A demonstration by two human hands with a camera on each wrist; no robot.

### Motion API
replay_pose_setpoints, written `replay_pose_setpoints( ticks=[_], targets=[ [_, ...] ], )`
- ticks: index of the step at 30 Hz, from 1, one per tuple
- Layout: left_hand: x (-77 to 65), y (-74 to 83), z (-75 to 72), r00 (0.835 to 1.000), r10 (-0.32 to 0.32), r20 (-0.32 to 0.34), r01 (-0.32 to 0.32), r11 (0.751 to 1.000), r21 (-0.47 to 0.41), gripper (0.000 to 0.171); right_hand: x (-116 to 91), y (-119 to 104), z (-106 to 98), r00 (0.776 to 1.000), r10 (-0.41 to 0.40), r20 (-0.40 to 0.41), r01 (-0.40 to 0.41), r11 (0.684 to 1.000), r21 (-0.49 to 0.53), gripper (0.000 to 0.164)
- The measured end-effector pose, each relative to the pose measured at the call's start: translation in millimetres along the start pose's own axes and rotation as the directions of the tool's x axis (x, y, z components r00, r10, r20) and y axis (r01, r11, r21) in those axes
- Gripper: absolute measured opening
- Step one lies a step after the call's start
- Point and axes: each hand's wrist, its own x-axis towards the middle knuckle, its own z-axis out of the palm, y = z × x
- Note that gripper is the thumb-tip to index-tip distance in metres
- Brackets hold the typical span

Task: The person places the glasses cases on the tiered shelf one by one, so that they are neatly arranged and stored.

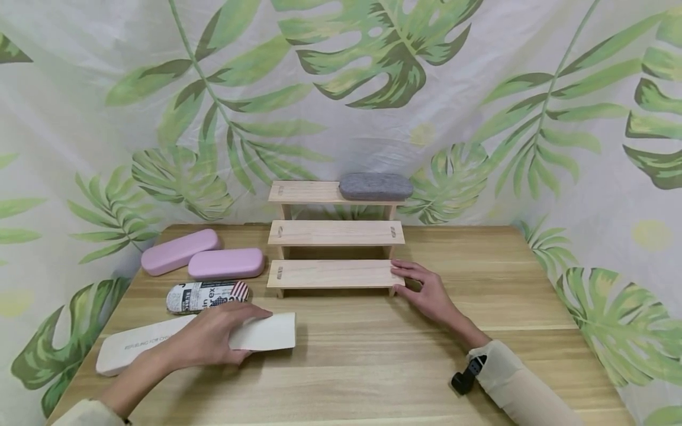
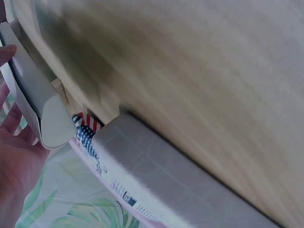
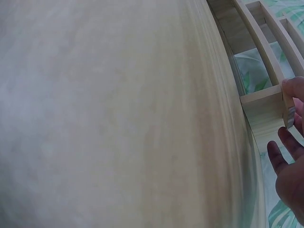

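In the head view my left hand [image 1: 213, 334] grips a white glasses case [image 1: 269, 331], raised over the table at front left of centre. The left wrist view shows the thumb on one side of this case [image 2: 42, 95] and fingers along the other. A three-step wooden stand [image 1: 335, 273] is at the back centre. At the right end of its lowest step, my right hand [image 1: 423, 290] holds the board between thumb and fingers. On the top step, at the right, lies a grey glasses case [image 1: 375, 186].
Left on the table are two pink glasses cases [image 1: 226, 264], a newsprint-patterned case [image 1: 186, 297] and another white case [image 1: 119, 349] with lettering, partly behind my left arm. A leaf-print cloth [image 1: 256, 77] hangs behind the wooden table [image 1: 373, 378].
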Motion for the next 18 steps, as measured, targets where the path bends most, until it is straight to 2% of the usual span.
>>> replay_pose_setpoints(
  ticks=[5, 13, 18],
  targets=[
    [5.5, -1.7, -8.6, 1.0, -0.024, -0.008, 0.024, 1.0, 0.001, 0.078, 0.5, 0.3, -0.7, 1.0, 0.002, 0.002, -0.002, 1.0, 0.006, 0.037],
    [14.8, -6.1, -20.8, 0.998, -0.055, -0.034, 0.054, 0.998, -0.023, 0.076, -2.2, 29.4, 3.2, 1.0, -0.001, -0.014, 0.001, 1.0, -0.014, 0.04],
    [19.3, -9.5, -28.5, 0.997, -0.055, -0.053, 0.053, 0.998, -0.036, 0.077, -2.6, 35.7, 2.1, 1.0, -0.003, -0.004, 0.003, 1.0, -0.011, 0.04]
  ],
)
